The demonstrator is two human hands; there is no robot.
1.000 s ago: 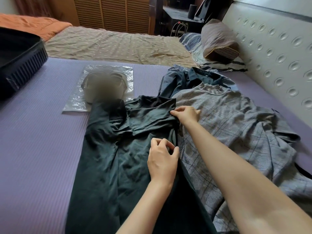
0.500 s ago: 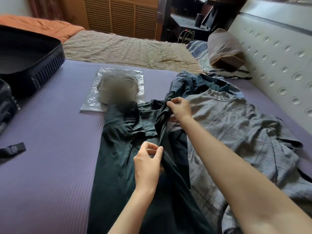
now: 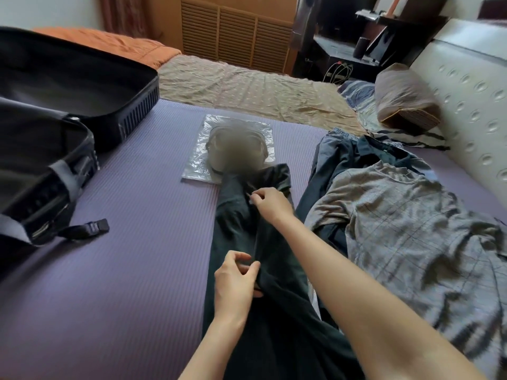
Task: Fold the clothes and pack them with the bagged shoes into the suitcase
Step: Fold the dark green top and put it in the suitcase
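- The left hand (image 3: 234, 281) is curled, thumb against fingers, pinching the long folded edge of the dark garment (image 3: 277, 275) about halfway down its length.
- The right hand (image 3: 271, 204) reaches further up the same edge and pinches the cloth there between thumb and fingertips.
- The step looks like a lengthwise fold: one half of the dark garment is laid over the other in a long narrow strip on the purple mat (image 3: 137, 270) that covers the bed.
- To do it well, pull gently apart along the edge so the fold line runs straight, lay it down, then flatten the bunched cloth near the far end with flat palms before folding it crosswise.
- The far end of the strip touches the near edge of the bagged shoes (image 3: 233, 154). Draw the cloth towards the body so the bag is not dragged or caught in the fold.
- Just to the right lie a checked shirt (image 3: 406, 229) and a blue garment (image 3: 337, 163), both unfolded; the strip should stay off them.
- The suitcase (image 3: 131, 105) lies open to the left on the bed, well apart from the clothes, its strap (image 3: 90, 227) trailing on the mat. I would judge the packing barely begun.
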